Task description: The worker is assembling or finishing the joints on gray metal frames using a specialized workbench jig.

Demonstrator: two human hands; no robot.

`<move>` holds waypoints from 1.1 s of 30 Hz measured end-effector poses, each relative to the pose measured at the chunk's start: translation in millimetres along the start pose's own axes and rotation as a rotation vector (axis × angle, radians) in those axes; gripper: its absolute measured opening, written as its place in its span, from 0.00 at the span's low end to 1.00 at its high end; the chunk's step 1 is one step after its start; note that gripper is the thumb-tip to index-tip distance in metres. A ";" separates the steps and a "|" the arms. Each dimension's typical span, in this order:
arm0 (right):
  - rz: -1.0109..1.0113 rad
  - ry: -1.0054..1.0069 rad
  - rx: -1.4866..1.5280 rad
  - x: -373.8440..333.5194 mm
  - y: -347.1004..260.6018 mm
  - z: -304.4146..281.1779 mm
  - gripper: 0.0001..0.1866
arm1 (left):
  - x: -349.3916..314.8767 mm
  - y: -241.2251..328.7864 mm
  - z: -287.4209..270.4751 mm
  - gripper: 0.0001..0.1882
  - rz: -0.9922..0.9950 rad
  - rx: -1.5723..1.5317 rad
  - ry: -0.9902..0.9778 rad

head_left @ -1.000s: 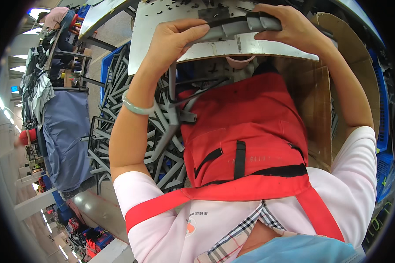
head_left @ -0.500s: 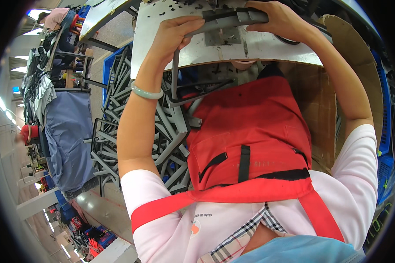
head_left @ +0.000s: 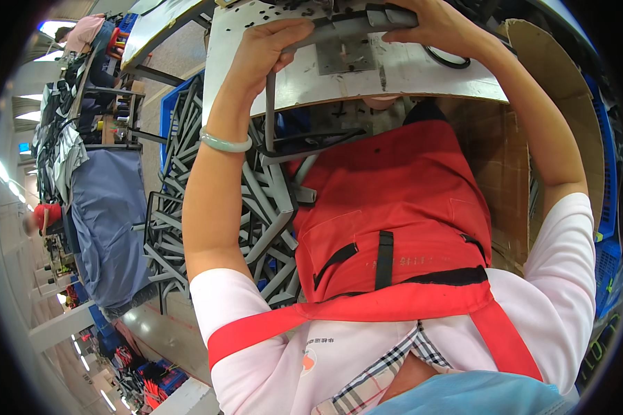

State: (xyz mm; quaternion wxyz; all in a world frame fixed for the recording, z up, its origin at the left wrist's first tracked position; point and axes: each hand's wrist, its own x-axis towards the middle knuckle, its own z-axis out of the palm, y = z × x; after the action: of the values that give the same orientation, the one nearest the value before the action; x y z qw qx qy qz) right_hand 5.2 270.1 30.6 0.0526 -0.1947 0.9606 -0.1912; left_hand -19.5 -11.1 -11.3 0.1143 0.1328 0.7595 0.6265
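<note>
Between my hands, over the white worktop (head_left: 291,83), stretches a curved grey padded strip (head_left: 346,26) with black parts along its far edge. My left hand (head_left: 273,45) pinches its left end, thumb and fingers closed. Around its right end my right hand (head_left: 436,28) is closed, fingers at the far side and thumb underneath. A thin grey bar (head_left: 270,114) hangs below my left hand, bending into a black-and-grey loop over the table's front edge; whether it belongs to the held strip I cannot tell. Under the strip lies a metal plate (head_left: 346,59) set in the worktop.
Many grey bent strips (head_left: 270,228) pile up left of my lap, partly in a blue crate (head_left: 165,111). An open cardboard box (head_left: 561,90) stands at right, with blue crates (head_left: 606,270) beyond. Small black scraps (head_left: 277,12) litter the worktop. Other people work far left.
Both hands and the grey strip have shifted slightly to the left and away from me. My grip on both ends stays the same.
</note>
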 end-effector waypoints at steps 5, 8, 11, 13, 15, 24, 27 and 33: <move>-0.052 0.059 0.052 20.1 22.3 5.4 0.43 | 24.2 -4.2 -5.1 0.19 0.045 0.107 -0.051; -0.042 0.063 0.067 14.9 17.3 2.6 0.44 | 21.3 -3.5 -2.0 0.19 0.026 0.062 -0.024; 0.003 0.085 0.028 1.7 7.6 1.9 0.42 | 4.8 -0.5 2.9 0.19 -0.013 0.058 0.026; -0.042 0.107 0.068 -9.1 -4.2 -1.8 0.39 | -2.3 0.4 -3.4 0.18 0.006 0.068 -0.008; 0.005 0.069 0.118 -11.9 -12.8 -4.6 0.37 | -6.4 2.2 -6.9 0.18 0.022 0.077 -0.037; -0.218 0.047 -0.149 -37.0 -21.8 51.1 0.25 | -24.2 17.4 15.2 0.18 -0.157 0.258 0.039; -0.887 0.358 -0.338 -52.2 -82.9 115.3 0.09 | -28.0 32.5 69.7 0.16 0.091 0.456 -0.107; -0.567 0.342 -0.398 -37.6 -63.8 113.8 0.10 | -45.2 18.2 79.8 0.13 0.257 -0.227 -0.025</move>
State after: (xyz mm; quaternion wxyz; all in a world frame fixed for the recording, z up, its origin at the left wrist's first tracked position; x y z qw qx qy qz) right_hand 82.3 191.1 -48.5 -0.2020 -0.4245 0.8818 -0.0375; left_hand 51.1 50.2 -8.2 0.0567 0.2228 0.6593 0.7158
